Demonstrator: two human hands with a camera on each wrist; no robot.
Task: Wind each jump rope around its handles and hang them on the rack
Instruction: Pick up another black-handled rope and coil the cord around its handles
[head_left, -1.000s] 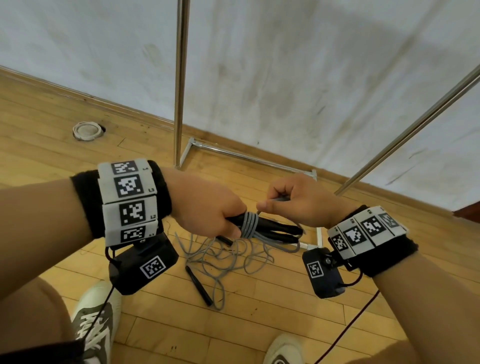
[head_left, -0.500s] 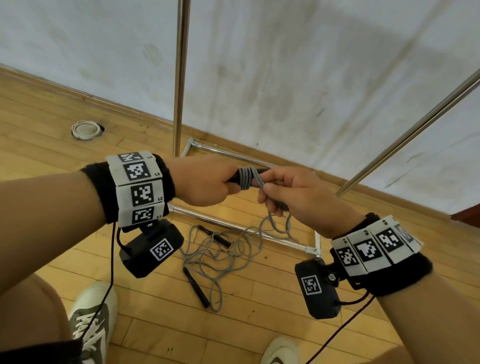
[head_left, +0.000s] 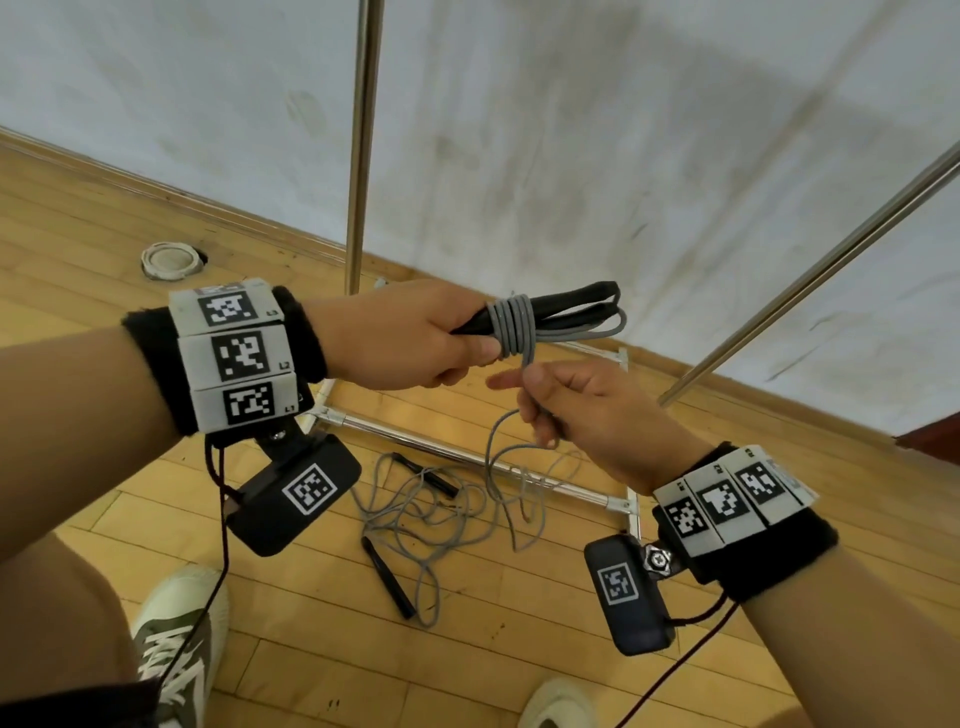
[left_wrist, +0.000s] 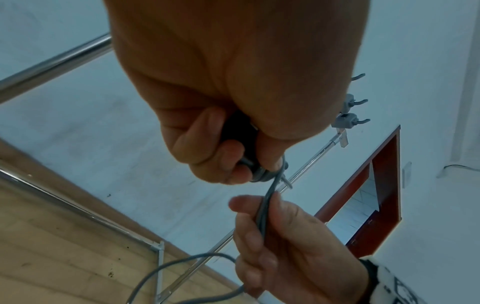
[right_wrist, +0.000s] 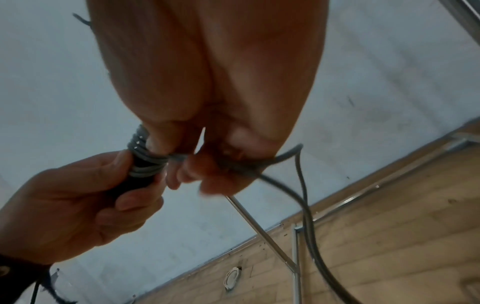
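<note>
My left hand (head_left: 415, 338) grips two black jump rope handles (head_left: 566, 304) held together, pointing right. Several turns of grey rope (head_left: 511, 325) are wound tightly round them beside my thumb. Just below, my right hand (head_left: 576, 410) pinches the loose grey rope (left_wrist: 263, 214) that runs down from the coil. The rest of that rope hangs to the floor. A second jump rope (head_left: 415, 512) lies tangled on the wooden floor, one black handle (head_left: 387, 577) nearest me. The metal rack's upright pole (head_left: 363, 145) stands behind my left hand and a slanted bar (head_left: 810, 270) rises at right.
The rack's base bars (head_left: 467, 457) lie on the floor under my hands. A white round floor fitting (head_left: 169, 260) sits at back left by the wall. My shoes (head_left: 176, 639) are at the bottom edge. Grey hooks (left_wrist: 350, 121) show on the rack in the left wrist view.
Both hands have risen from near the floor. The handles now stick out to the right, with more grey turns on them. My right hand has dropped below the coil, holding the rope.
</note>
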